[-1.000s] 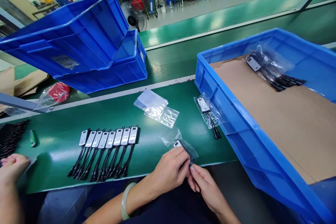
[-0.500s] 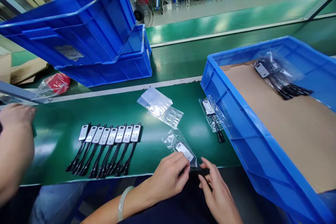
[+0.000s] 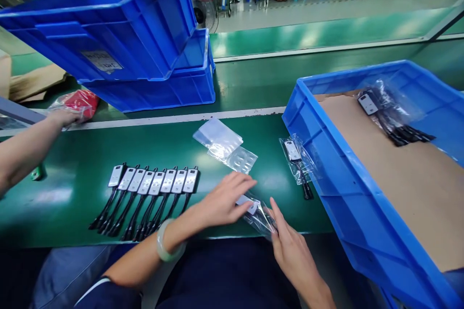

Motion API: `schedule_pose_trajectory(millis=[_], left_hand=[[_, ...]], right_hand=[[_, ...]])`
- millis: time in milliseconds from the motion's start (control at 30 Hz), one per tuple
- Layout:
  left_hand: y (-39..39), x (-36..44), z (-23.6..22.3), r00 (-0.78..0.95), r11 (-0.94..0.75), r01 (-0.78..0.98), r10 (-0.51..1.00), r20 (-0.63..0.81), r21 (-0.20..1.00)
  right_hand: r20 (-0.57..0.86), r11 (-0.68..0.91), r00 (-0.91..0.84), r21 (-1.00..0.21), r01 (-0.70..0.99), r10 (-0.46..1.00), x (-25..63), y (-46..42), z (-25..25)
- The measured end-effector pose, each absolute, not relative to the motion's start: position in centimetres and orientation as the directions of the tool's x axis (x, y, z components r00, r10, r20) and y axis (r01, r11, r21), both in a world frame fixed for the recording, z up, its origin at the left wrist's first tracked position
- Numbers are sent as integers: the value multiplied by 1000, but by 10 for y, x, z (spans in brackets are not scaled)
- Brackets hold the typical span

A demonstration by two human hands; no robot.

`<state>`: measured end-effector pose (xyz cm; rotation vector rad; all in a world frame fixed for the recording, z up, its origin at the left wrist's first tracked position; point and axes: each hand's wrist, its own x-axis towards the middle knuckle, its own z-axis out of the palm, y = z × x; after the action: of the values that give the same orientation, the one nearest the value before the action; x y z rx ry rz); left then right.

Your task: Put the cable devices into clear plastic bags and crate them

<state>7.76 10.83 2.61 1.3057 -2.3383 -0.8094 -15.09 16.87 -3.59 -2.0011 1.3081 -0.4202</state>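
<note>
A small silver-faced electronic module with black cables lies inside a clear plastic bag (image 3: 260, 218) at the table's front edge. Over the bag's upper end is my left hand (image 3: 228, 199), fingers stretched out and thumb apart, touching the module. My right hand (image 3: 295, 251) has the lower end of the bag between thumb and fingers. Left of my hands, several similar modules (image 3: 156, 182) lie in a row, cables toward me. Loose clear bags (image 3: 224, 141) lie just beyond my hands. Another bagged module (image 3: 293, 150) rests beside the blue bin.
A big blue bin (image 3: 326, 166) with cardboard (image 3: 377, 169) and bagged modules (image 3: 369, 104) stands at right. Stacked blue crates (image 3: 145, 53) stand back left. A co-worker's arm (image 3: 32, 142) reaches to a red bag (image 3: 81, 105), near a green-handled tool (image 3: 36, 173).
My left hand has gone from a pinch to stretched fingers over the module. My right hand let go of the cables, then took the bag's lower end. The co-worker's hand moved to the red bag.
</note>
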Motion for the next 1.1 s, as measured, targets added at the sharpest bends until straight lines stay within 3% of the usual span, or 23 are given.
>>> schedule_pose_trajectory(millis=[200,433,633,733,867,967,1100], left_hand=[[61,105,3,-667,390,-639,-710,-225,663],[60,108,16,-679,287,-499,-716,-163,817],[62,124,21,-647,312,-535,-749,-143,785],[67,116,26,-726,468,-497,-685,-55,730],[74,90,27,-870,671,-393,-493,-17,629],[76,76,21,-893,707,-386,-447,-48,593],[76,75,13,-873,703,-418,-486,-40,576]], right_hand=[[20,-243,316,-687,-685,-948,-157,164,-37],[160,-309,269,-605,-733,-950,-144,153,-37],[253,-460,393,-618,-638,-884,-134,148,-21],[236,-521,488,-600,-608,-841,-126,146,-12],[158,-511,550,-634,-580,-820,-128,143,-6],[68,-470,552,-615,-633,-831,-148,145,-9],[1,-521,596,-487,-701,-803,-174,159,-31]])
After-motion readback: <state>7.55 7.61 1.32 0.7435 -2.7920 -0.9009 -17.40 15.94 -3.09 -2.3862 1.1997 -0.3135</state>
